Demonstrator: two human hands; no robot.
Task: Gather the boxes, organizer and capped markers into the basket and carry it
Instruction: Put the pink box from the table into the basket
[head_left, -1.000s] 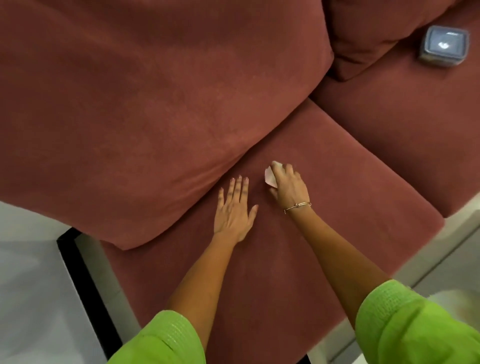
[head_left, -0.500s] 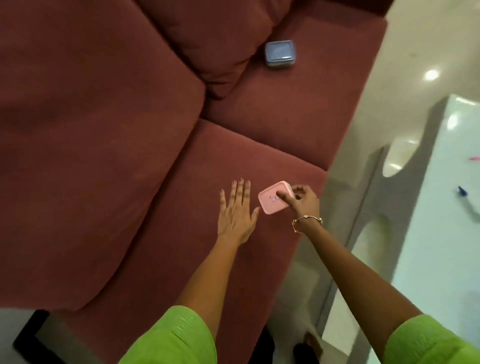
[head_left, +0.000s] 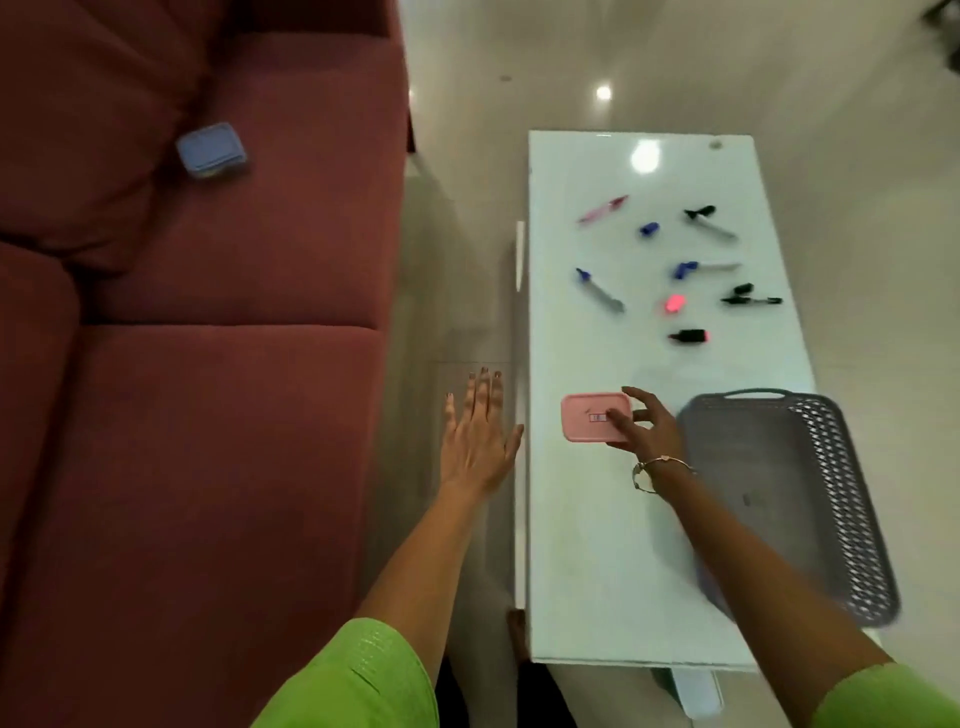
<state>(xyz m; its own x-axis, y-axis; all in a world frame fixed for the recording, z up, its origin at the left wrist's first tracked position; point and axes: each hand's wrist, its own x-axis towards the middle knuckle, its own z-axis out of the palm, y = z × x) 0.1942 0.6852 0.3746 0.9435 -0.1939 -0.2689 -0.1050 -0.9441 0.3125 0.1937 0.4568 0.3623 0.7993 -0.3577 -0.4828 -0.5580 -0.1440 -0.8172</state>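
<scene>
White table (head_left: 597, 561); pink box (head_left: 584, 431), label (head_left: 597, 417) illegible.

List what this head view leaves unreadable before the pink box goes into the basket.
- markers: head view, motion blur; cannot tell which are capped.
- pink box: head view, label blurred and partly under a finger of the right hand.
- basket: head view, near left corner hidden behind the right forearm.
- blue box on the sofa: head view, blurred; lid detail unreadable.
</scene>
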